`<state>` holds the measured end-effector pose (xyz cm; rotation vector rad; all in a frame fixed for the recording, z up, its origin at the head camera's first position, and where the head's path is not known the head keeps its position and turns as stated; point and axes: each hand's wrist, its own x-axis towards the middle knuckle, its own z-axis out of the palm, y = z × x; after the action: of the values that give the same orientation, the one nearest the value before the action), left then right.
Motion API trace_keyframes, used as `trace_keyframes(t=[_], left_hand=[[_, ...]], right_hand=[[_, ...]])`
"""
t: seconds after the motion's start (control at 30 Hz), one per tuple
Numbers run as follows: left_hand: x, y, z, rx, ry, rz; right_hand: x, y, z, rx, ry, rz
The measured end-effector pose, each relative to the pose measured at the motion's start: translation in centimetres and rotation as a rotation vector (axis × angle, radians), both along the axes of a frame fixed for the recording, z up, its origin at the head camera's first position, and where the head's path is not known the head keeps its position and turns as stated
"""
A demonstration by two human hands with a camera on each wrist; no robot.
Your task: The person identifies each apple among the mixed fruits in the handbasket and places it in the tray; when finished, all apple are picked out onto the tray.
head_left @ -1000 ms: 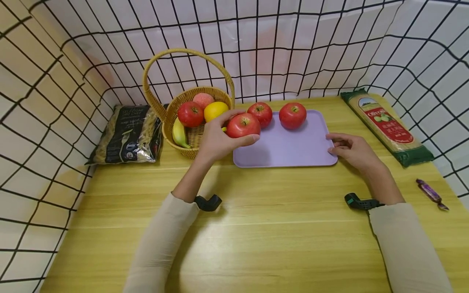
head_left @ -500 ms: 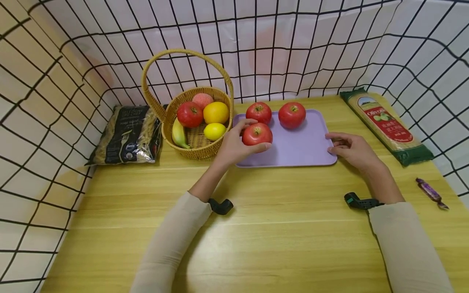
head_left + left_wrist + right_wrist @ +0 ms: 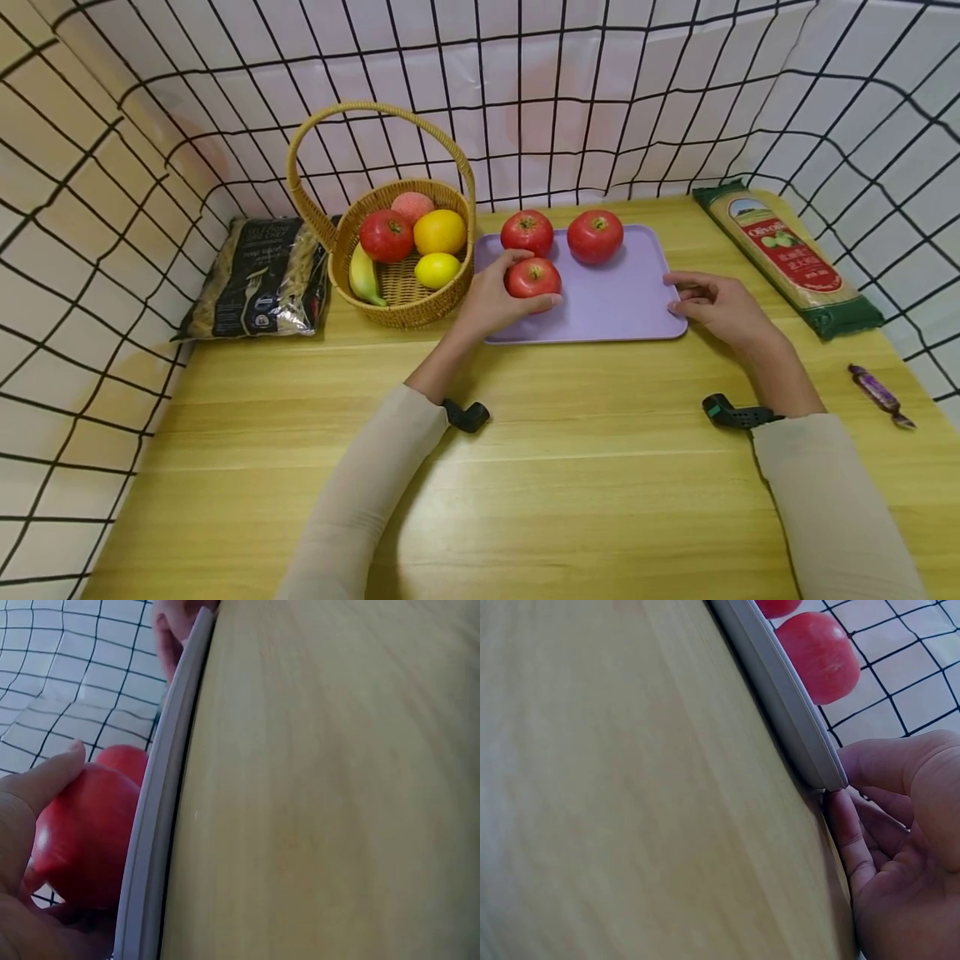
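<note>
My left hand [image 3: 491, 298] grips a red apple [image 3: 534, 277] over the left part of a lilac tray [image 3: 615, 312], thumb on the near side and fingers behind. In the left wrist view the held apple [image 3: 94, 832] sits low beside the tray's rim [image 3: 154, 817]. Two more red apples stand along the tray's back, one at the left [image 3: 527, 232] and one nearer the middle [image 3: 596, 237]. My right hand [image 3: 723, 310] holds the tray's right edge; in the right wrist view its thumb and a finger meet the tray's corner [image 3: 825, 776].
Left of the tray stands a wicker basket [image 3: 420, 313] with a tall handle, holding a red apple, peach, orange, lemon and banana. A pasta bag [image 3: 255, 279] lies at far left. At right lie a spaghetti packet [image 3: 791, 258] and a wrapped candy [image 3: 882, 395]. Black wire mesh surrounds the table.
The left hand has carried its apple rightward from beside the basket and down over the tray, uncovering the orange and lemon. The right hand stays at the tray's edge.
</note>
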<state>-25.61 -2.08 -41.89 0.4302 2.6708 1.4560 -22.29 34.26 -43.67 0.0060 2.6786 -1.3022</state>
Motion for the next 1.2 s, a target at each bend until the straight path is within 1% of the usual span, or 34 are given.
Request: trace_keyframes(t=[0.17,0.27,0.4,0.5,0.57,0.63,0.73,0.8,0.9,1.0,1.07,1.13,1.2], left_hand=[[-0.1,-0.1,-0.2,-0.012,-0.015,0.011],[0.0,-0.3,-0.2,-0.049,-0.023,0.009],[0.7,-1.0,0.2,-0.107,-0.040,-0.020],[1.5,-1.9,0.7,-0.101,-0.040,-0.056],[2.0,-2.6,1.1,-0.083,-0.022,-0.075],[2.5,-3.4,1.6,-0.051,0.001,-0.092],[3.3,-4.5,2.3,-0.016,0.043,-0.100],[3.7,-5.2,2.8,0.023,0.070,-0.100],[4.1,-6.4,3.5,0.083,0.131,-0.077],[4.0,-7.9,4.1,0.096,0.232,-0.031],[3.7,-9.0,4.5,0.074,0.303,0.015],[3.3,-10.2,4.9,0.024,0.369,0.066],[2.8,-11.5,5.2,-0.012,0.412,0.109]], right_hand=[[0.0,-0.2,0.1,0.004,0.004,0.006],[0.0,-0.2,0.1,0.012,0.004,0.006],[0.0,-0.2,0.0,0.012,-0.008,0.006],[-0.1,-0.2,0.0,0.006,-0.010,0.007],[-0.1,-0.1,0.0,0.003,-0.006,0.006],[-0.1,0.0,-0.1,-0.002,-0.002,0.001],[-0.1,0.2,-0.2,0.000,-0.001,0.001],[-0.1,0.2,-0.2,0.001,-0.005,0.000],[-0.1,0.1,-0.2,0.002,-0.011,-0.001],[-0.1,0.0,-0.2,-0.001,-0.012,-0.004],[0.0,0.0,-0.1,-0.003,-0.013,-0.004],[-0.1,0.0,-0.1,-0.005,-0.013,-0.002],[-0.1,-0.1,-0.1,-0.009,-0.012,0.000]])
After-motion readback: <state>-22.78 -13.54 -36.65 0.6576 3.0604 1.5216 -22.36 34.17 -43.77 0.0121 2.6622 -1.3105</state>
